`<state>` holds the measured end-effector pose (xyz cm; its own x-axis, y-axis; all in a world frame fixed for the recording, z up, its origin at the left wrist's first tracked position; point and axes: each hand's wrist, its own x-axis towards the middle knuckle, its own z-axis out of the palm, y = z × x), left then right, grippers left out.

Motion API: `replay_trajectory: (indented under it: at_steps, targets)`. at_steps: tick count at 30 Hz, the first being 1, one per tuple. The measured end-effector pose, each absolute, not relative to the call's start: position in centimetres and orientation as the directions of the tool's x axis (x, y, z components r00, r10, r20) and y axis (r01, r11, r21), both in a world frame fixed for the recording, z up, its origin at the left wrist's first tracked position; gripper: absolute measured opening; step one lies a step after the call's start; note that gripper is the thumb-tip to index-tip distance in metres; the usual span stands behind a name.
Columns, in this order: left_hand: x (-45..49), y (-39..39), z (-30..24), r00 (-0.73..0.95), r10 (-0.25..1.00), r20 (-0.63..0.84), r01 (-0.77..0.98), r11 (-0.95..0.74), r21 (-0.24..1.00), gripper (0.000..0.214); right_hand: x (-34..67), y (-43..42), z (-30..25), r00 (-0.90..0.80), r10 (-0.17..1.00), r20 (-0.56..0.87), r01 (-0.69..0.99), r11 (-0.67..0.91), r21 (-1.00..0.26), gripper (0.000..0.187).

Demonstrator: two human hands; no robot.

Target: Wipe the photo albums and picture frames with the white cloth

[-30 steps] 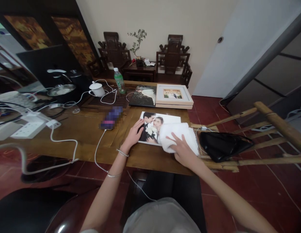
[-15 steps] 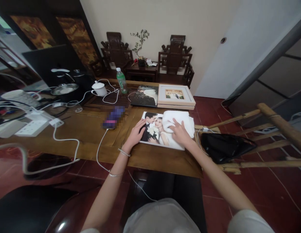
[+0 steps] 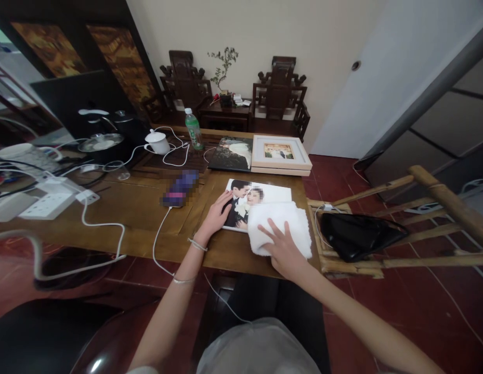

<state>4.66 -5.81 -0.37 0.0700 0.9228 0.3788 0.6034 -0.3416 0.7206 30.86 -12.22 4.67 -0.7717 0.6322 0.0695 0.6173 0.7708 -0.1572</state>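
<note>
A photo album or panel (image 3: 236,210) with a printed picture of a couple lies flat near the front edge of the wooden table. My left hand (image 3: 218,214) rests over its left edge, with the fingers stretched out and nothing held. Spread fingers of my right hand (image 3: 282,244) press down on a folded white towel (image 3: 299,223). The towel covers the lower right part of the picture and hangs over toward the front edge of the panel. Behind it lie a dark photo panel (image 3: 231,154) and pale wooden picture frames (image 3: 282,170), stacked.
A green-labelled bottle (image 3: 193,130), a lidded white cup (image 3: 157,142) and a blurred phone (image 3: 181,188) on a cable stand or lie left of the panel. Power strips (image 3: 50,200) and cords spread farther left. A bamboo chair (image 3: 432,208) holding a black bag (image 3: 358,236) is at right.
My right hand has slid the towel toward me, from the upper right of the picture to its lower right. The left hand has stayed at the left edge.
</note>
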Motion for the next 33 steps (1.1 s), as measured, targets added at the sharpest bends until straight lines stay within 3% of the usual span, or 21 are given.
replay_trajectory:
  at_steps: [7, 13, 21, 27, 33]
  targets:
    - [4.5, -5.8, -0.6, 0.068, 0.92, 0.386, 0.605, -0.346, 0.717, 0.042, 30.8, -9.3, 5.2, -0.796, 0.602, 0.06, 0.582, 0.789, -0.196, 0.053]
    - [4.5, -5.7, -0.7, 0.067, 0.921, 0.384, 0.6, -0.345, 0.722, 0.041, 29.8, -4.2, 5.5, -0.747, 0.663, 0.04, 0.644, 0.738, -0.201, 0.052]
    - [4.4, -5.7, -0.7, 0.06, 0.92, 0.386, 0.596, -0.344, 0.726, 0.041, 28.5, 1.2, 5.3, -0.651, 0.748, 0.128, 0.723, 0.663, -0.195, 0.056]
    - [4.4, -5.6, -0.8, 0.066, 0.919, 0.389, 0.59, -0.35, 0.727, 0.042, 28.2, 0.2, 5.0, -0.671, 0.728, 0.136, 0.705, 0.685, -0.184, 0.057]
    - [4.6, -5.8, -0.6, 0.062, 0.922, 0.383, 0.595, -0.342, 0.727, 0.041, 29.0, -6.0, 5.0, -0.751, 0.655, 0.076, 0.634, 0.749, -0.191, 0.052]
